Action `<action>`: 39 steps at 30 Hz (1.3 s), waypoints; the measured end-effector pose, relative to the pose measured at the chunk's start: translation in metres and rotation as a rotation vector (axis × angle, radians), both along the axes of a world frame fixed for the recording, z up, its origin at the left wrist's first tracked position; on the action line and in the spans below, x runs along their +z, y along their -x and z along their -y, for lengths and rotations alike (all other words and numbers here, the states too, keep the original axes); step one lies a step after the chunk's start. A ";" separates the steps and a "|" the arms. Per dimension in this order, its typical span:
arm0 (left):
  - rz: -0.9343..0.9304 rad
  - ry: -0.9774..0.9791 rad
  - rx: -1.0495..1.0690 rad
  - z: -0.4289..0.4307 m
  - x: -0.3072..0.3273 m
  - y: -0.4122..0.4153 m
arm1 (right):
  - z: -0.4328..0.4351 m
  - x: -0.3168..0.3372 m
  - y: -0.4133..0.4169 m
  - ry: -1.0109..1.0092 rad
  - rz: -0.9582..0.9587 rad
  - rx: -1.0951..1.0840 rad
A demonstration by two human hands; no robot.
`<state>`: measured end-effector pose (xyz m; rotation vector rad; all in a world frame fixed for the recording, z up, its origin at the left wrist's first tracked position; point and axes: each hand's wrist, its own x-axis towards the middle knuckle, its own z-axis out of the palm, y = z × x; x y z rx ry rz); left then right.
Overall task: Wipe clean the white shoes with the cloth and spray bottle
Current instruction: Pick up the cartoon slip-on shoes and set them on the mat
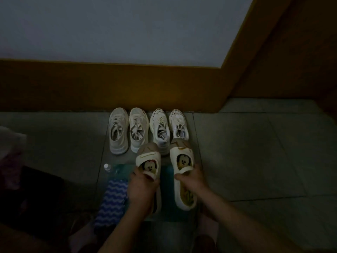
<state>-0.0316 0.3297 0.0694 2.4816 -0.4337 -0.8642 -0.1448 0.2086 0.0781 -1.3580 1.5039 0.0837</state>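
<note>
**A:** How far along is this looking?

**B:** Barely starting, I am judging. The left hand point(141, 189) is gripping the heel end of one cartoon-lined slip-on point(148, 157), fingers curling round its rim. The right hand point(192, 181) is gripping the other slip-on point(182, 156) the same way, thumb hooking over the edge. Both shoes are pointing toe-forward above the teal mat point(167, 178).

**A:** Cloth and bottle?

**B:** Neither is being used. The zigzag cloth point(113, 199) is lying just beside the left hand, and the bottle point(108, 168) is lying at its far end. I cannot tell in this light whether it is carrying a spray head.

**A:** The other shoes?

**B:** The beige laced pair point(118, 130) and the white laced pair point(160, 130) are waiting in a row near the skirting point(91, 84). No wiped patch is showing on any shoe, though the dimness is hiding much. All the wiping is seemingly still to do.

**A:** Surface and room?

**B:** Grey floor tiles point(255, 152) are spreading under everything, the brown skirting is turning a corner on the right, and a pale wall point(127, 28) is rising above it. Some pale fabric point(11, 143) is sitting at the left edge
</note>
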 end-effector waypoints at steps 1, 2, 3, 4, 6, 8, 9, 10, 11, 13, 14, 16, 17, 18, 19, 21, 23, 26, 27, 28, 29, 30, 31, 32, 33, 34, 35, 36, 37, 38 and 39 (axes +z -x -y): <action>0.012 -0.004 -0.009 -0.013 -0.004 -0.001 | -0.011 -0.004 -0.001 -0.003 -0.006 0.007; 0.018 -0.006 -0.013 -0.024 -0.009 -0.003 | -0.022 -0.007 -0.002 -0.003 -0.015 0.020; 0.021 -0.010 -0.012 -0.032 -0.012 -0.004 | -0.031 -0.010 -0.004 -0.009 -0.023 0.033; 0.023 -0.014 -0.009 -0.039 -0.014 -0.004 | -0.038 -0.014 -0.006 -0.010 -0.030 0.048; 0.042 -0.022 -0.009 -0.046 -0.017 -0.002 | -0.051 -0.021 -0.013 0.008 -0.047 0.077; 0.078 -0.045 -0.005 -0.049 -0.018 0.002 | -0.060 -0.028 -0.018 0.048 -0.083 0.107; 0.094 -0.047 -0.002 -0.049 -0.018 0.004 | -0.063 -0.031 -0.019 0.067 -0.096 0.116; 0.097 -0.049 -0.001 -0.049 -0.019 0.005 | -0.065 -0.032 -0.020 0.083 -0.106 0.124; 0.096 -0.048 0.005 -0.048 -0.020 0.006 | -0.068 -0.034 -0.020 0.093 -0.121 0.131; 0.079 -0.045 0.022 -0.047 -0.023 0.007 | -0.071 -0.036 -0.018 0.100 -0.145 0.133; 0.070 -0.042 0.028 -0.048 -0.024 0.007 | -0.073 -0.038 -0.016 0.098 -0.147 0.121; 0.073 -0.043 0.023 -0.048 -0.026 0.008 | -0.077 -0.040 -0.014 0.102 -0.141 0.101; 0.083 -0.049 0.019 -0.048 -0.027 0.009 | -0.079 -0.041 -0.013 0.106 -0.147 0.100; 0.091 -0.055 0.014 -0.049 -0.028 0.009 | -0.079 -0.041 -0.012 0.116 -0.159 0.104; 0.094 -0.064 0.013 -0.049 -0.029 0.009 | -0.080 -0.042 -0.011 0.128 -0.168 0.108; 0.087 -0.093 0.014 -0.049 -0.030 0.009 | -0.080 -0.043 -0.012 0.142 -0.174 0.109; 0.086 -0.116 -0.005 -0.049 -0.031 0.009 | -0.082 -0.044 -0.014 0.138 -0.173 0.110; 0.076 -0.139 -0.036 -0.048 -0.032 0.008 | -0.085 -0.044 -0.015 0.134 -0.173 0.103; 0.066 -0.138 -0.038 -0.048 -0.033 0.008 | -0.086 -0.044 -0.015 0.128 -0.168 0.096; 0.057 -0.133 -0.039 -0.048 -0.034 0.008 | -0.088 -0.044 -0.015 0.120 -0.158 0.087; 0.054 -0.124 -0.038 -0.049 -0.034 0.008 | -0.088 -0.044 -0.015 0.112 -0.148 0.081; 0.054 -0.115 -0.035 -0.049 -0.034 0.008 | -0.088 -0.044 -0.015 0.106 -0.141 0.082; 0.052 -0.107 -0.032 -0.050 -0.034 0.007 | -0.088 -0.043 -0.015 0.103 -0.140 0.088; 0.045 -0.102 -0.027 -0.051 -0.034 0.007 | -0.087 -0.043 -0.015 0.103 -0.143 0.095; 0.036 -0.099 -0.020 -0.051 -0.033 0.007 | -0.086 -0.043 -0.015 0.104 -0.145 0.102; 0.026 -0.096 -0.012 -0.051 -0.033 0.006 | -0.085 -0.042 -0.014 0.099 -0.147 0.107; 0.015 -0.093 -0.010 -0.051 -0.032 0.005 | -0.085 -0.042 -0.014 0.097 -0.147 0.112; 0.005 -0.091 -0.010 -0.051 -0.031 0.004 | -0.084 -0.041 -0.013 0.100 -0.148 0.116; 0.002 -0.094 -0.015 -0.052 -0.030 0.002 | -0.084 -0.040 -0.013 0.110 -0.151 0.125; 0.007 -0.103 -0.029 -0.053 -0.028 0.000 | -0.083 -0.038 -0.013 0.129 -0.162 0.141; 0.027 -0.107 -0.046 -0.055 -0.025 -0.003 | -0.082 -0.036 -0.013 0.159 -0.175 0.168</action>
